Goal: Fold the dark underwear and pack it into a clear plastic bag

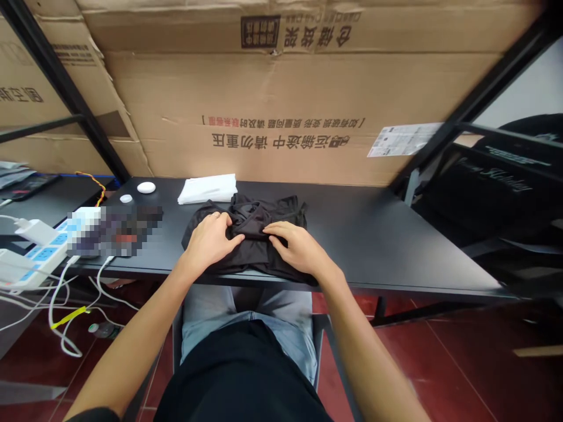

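A bunched, thin black cloth [250, 257] lies near the front edge of the desk, its folds loose and crumpled; whether it is a garment I cannot tell. On its left part rests my left hand [210, 239], thumb and fingers closed on a raised fold. My right hand [295, 245] pinches the same fold from the right, thumb below and fingers on top. Only a short stretch of cloth separates the two hands. The lower right part of the cloth runs under my right hand and wrist.
Behind the cloth lies a stack of white paper or tissues [207, 189]. A white oval case [146, 187] and a small white lid [126, 198] sit left of it. A power strip [48, 252] with cables stands at the left. Cardboard [281, 88] walls off the desk's back.
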Demonstrator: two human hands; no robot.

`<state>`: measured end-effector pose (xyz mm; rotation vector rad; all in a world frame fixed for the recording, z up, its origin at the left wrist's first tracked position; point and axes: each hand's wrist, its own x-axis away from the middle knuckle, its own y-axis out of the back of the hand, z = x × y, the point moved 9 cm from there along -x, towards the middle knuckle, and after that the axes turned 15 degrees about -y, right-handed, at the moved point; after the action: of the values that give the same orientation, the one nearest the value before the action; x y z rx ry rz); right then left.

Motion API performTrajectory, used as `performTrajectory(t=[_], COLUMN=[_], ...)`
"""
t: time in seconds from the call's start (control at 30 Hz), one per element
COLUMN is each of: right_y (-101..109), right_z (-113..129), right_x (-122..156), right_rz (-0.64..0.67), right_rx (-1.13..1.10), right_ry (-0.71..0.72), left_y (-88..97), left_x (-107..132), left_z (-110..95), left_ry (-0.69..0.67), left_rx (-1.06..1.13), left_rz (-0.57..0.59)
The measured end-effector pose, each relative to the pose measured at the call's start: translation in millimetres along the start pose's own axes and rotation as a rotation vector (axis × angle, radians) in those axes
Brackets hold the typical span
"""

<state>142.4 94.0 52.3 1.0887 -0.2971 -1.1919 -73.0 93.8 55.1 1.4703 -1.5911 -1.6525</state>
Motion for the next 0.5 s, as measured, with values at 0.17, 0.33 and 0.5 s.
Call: performTrajectory(t=[0.17,0.33,0.5], right_y=[-2,-12,-22], right_z=[2,11,44], right_x=[5,5,10], right_rz=[0.008,0.047,0.140], right_rx=[0.015,0.001,-0.046], right_ry=[-0.006,0.008,0.123], left_y=[-1.9,16.0,33.9], left_x=[-5,-11,-29], left_z=[-10,-25,-63], left_ry=[-0.037,-0.073,-0.279], left_rx=[0.046,0.051,0.072], left_rz=[-0.023,-0.134,-0.256])
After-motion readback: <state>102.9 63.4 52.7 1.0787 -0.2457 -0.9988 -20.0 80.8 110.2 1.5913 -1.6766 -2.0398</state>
